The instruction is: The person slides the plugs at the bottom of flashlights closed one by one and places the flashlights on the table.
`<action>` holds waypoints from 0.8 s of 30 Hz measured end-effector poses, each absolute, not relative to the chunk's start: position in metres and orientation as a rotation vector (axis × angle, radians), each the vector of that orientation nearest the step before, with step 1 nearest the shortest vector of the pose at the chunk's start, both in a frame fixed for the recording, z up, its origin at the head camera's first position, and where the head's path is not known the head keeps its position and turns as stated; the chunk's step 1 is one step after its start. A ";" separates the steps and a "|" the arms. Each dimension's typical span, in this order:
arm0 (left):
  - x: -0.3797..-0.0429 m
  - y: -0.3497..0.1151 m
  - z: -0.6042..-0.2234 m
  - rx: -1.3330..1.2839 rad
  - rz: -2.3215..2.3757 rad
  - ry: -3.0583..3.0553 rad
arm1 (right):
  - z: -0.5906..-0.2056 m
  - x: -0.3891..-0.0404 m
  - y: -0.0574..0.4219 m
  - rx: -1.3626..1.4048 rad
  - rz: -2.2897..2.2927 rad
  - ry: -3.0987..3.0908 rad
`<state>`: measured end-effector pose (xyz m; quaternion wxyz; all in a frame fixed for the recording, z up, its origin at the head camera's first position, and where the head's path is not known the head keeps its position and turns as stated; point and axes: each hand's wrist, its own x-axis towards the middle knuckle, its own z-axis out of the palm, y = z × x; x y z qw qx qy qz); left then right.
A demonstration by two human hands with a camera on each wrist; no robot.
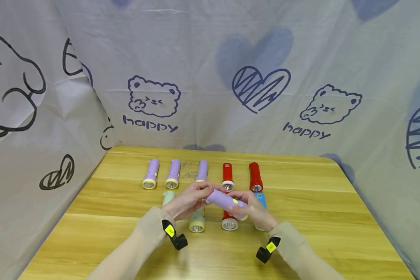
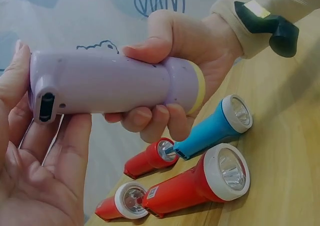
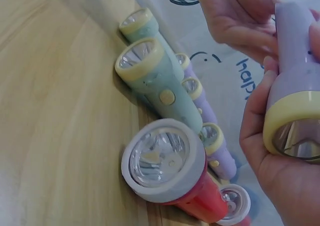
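A purple flashlight (image 1: 222,199) with a yellow head ring is held above the table between both hands. My right hand (image 1: 253,210) grips it round the head end, thumb on one side and fingers curled on the other. At the tail end, my left hand (image 1: 188,200) holds the flashlight between thumb and fingers. The dark slot in the tail lug (image 2: 46,107) faces the left wrist view. Below the hands lie a red flashlight (image 1: 229,224), a green flashlight (image 1: 197,225) and a blue flashlight (image 1: 260,199), each partly covered by the hands in the head view.
Along the table's back lie three purple flashlights (image 1: 174,171) and two red flashlights (image 1: 256,177). Another green flashlight (image 1: 168,197) lies beside my left wrist. A printed white cloth (image 1: 203,97) hangs behind the wooden table (image 1: 311,217) and at its sides.
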<state>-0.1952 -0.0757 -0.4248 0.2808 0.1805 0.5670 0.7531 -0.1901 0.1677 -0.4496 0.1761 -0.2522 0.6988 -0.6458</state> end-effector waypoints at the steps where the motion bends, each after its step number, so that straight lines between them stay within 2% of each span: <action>1: -0.195 -0.076 -0.425 0.468 2.020 1.543 | -0.449 -0.189 0.167 -0.709 -1.818 1.997; 11: -0.197 -0.079 -0.424 0.436 2.030 1.596 | -0.445 -0.185 0.162 -0.643 -1.782 2.068; 19: -0.200 -0.077 -0.415 0.392 1.942 1.975 | -0.441 -0.183 0.153 -0.519 -1.733 2.264; 24: -0.198 -0.080 -0.409 0.444 1.927 1.904 | -0.441 -0.181 0.154 -0.522 -1.808 2.204</action>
